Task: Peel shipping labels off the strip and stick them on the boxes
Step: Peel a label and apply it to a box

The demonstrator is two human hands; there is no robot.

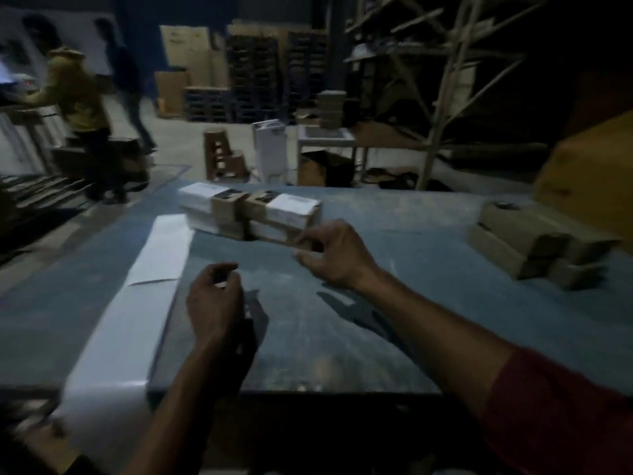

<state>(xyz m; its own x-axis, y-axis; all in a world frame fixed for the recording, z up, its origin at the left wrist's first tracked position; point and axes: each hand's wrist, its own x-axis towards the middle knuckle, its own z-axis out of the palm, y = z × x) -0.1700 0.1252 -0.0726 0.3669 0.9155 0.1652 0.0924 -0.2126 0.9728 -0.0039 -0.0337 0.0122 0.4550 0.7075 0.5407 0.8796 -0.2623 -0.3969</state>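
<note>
**Labelled boxes stacked at mid-table**

Small cardboard boxes (250, 214) are stacked mid-table, white shipping labels (291, 207) wrapped over them — the print is too blurred to be read. The nearest lower box is touched at its corner by the right hand (334, 255), fingers curled. The left hand (214, 299) is held loosely curled above the table (394, 320), nothing gripped. The white label strip (137, 303) is laid along the left edge. Unlabelled boxes (534, 241) are piled far right — contents unseen.
</note>
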